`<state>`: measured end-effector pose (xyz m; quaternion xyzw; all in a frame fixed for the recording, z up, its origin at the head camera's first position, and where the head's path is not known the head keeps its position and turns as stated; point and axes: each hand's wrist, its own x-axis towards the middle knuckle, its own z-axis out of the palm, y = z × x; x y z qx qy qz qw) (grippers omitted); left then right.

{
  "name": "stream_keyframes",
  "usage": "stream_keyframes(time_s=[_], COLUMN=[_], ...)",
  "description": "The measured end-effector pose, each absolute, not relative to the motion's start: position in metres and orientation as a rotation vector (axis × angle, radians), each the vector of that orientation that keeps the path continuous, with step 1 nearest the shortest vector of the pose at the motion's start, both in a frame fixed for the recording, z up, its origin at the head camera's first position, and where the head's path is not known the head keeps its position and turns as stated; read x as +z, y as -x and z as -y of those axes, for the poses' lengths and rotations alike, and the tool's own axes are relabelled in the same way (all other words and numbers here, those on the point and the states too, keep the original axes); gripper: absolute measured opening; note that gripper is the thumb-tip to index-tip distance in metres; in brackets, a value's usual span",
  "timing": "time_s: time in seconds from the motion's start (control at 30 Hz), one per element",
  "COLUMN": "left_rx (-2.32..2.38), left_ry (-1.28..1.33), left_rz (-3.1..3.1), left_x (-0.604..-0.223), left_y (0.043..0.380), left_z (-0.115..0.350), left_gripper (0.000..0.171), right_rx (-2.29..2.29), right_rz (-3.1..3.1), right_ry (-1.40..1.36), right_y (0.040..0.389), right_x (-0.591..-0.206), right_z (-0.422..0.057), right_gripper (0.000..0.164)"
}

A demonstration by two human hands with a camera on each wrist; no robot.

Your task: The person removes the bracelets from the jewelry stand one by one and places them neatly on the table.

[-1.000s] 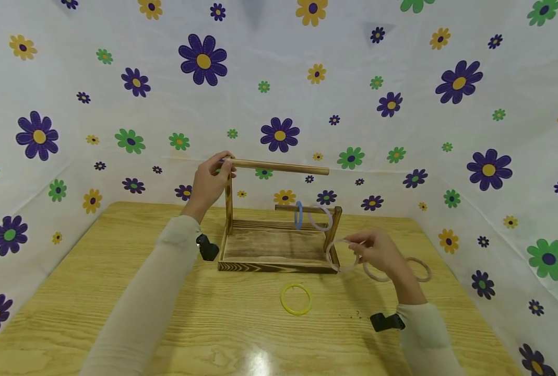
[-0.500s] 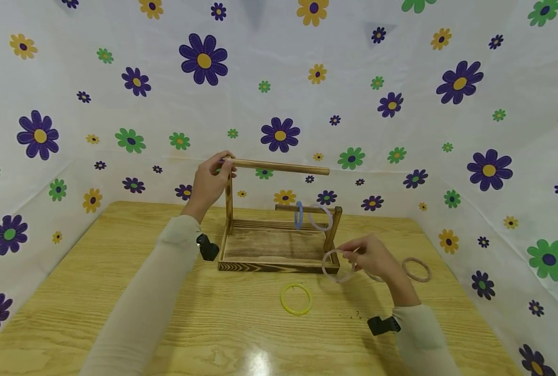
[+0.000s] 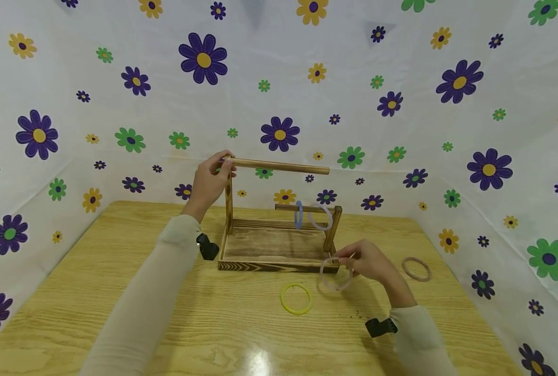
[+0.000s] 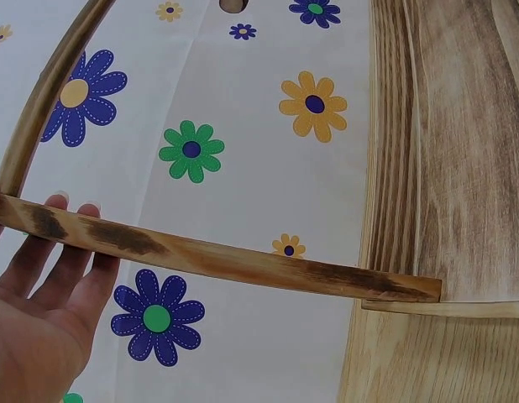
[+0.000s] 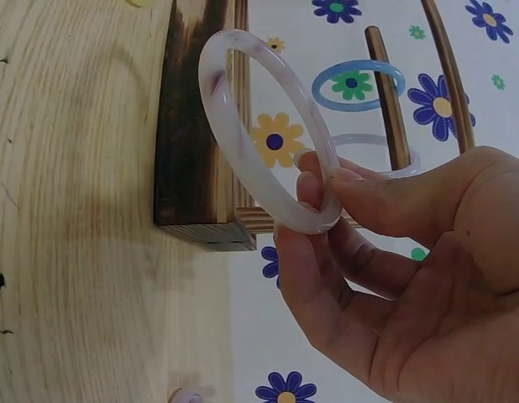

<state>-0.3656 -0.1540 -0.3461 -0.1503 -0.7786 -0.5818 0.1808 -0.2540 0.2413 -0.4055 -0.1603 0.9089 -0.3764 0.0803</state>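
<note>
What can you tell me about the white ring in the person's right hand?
The ring is a smooth, glossy, complete hoop, milky white with faint purplish streaks. It looks like polished stone or glass; I can't tell which. The right hand pinches it between thumb and fingers. It is held tilted above the table, by the stand's front right corner. Only the hand plainly touches it.
</note>
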Motion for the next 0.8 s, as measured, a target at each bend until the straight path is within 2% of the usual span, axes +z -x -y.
stream_keyframes(time_s=[0.8], left_rx=[-1.664], left_ry=[0.423], left_rz=[2.193], left_x=[-0.347], left_y=[0.367], left_z=[0.154], left_gripper=[0.039], right_rx=[-1.06], right_rz=[-2.618], right_ry=[0.52], right_y=[0.252], right_x=[-0.418], right_z=[-0.239], right_gripper=[0.022])
